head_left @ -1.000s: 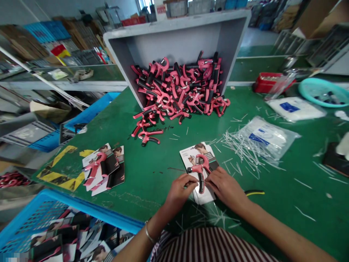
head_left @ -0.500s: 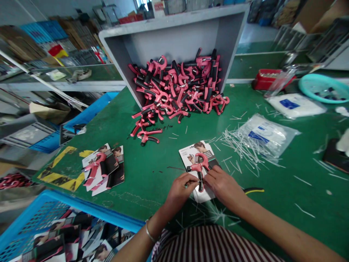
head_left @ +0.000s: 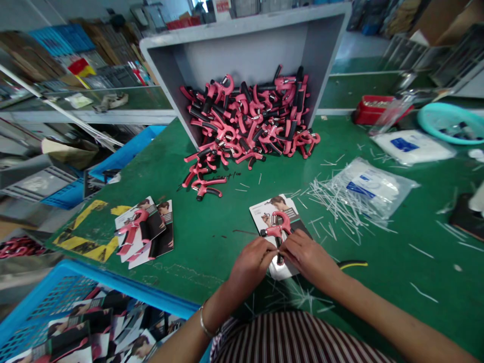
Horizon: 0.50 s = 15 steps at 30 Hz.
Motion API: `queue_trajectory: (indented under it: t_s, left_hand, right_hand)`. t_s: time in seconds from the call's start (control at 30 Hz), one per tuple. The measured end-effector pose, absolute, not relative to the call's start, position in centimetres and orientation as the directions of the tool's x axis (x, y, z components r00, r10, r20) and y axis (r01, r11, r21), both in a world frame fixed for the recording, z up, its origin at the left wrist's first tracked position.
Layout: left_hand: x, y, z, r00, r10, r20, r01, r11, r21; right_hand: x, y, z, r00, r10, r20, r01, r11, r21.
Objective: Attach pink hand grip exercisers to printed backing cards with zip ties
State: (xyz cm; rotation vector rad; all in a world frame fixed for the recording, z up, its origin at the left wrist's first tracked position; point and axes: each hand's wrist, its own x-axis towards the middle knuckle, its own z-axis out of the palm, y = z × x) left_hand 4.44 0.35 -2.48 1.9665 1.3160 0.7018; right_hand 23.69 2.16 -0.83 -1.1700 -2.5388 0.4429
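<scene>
A pink and black hand grip strengthener [head_left: 278, 230] lies on a printed card [head_left: 266, 212] at the middle of the green mat. My left hand [head_left: 251, 264] and my right hand [head_left: 308, 257] meet over its black handle, fingertips pinching at the handle and hiding most of it. A thin white tie may be there, but the fingers cover it. Several loose white plastic ties [head_left: 340, 201] lie to the right of my right hand, around a clear bag of ties [head_left: 372, 189].
A grey bin [head_left: 242, 55] holds a heap of pink grips, with a few more [head_left: 206, 189] on the mat. Carded grips [head_left: 141, 232] lie left. A blue crate [head_left: 113, 287] of cards sits bottom left. Yellow-handled cutters [head_left: 353, 263] lie right.
My hands have drawn slightly closer and higher on the handle, covering more of it. The view has shifted a little.
</scene>
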Motion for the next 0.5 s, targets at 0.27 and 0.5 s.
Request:
queue_trajectory:
  t_s: [0.27, 0.5]
  left_hand:
    - [4.3, 0.1, -0.6, 0.357, 0.930, 0.086, 0.631, -0.308, 0.712]
    - [5.5, -1.1, -3.7, 0.193, 0.948, 0.254, 0.594, -0.319, 0.739]
  right_hand:
    - [23.7, 2.2, -1.0, -0.635, 0.756, 0.159, 0.608, 0.616, -0.500]
    - [23.7, 2.6, -1.5, -0.494, 0.841, 0.221, 0.447, 0.464, -0.765]
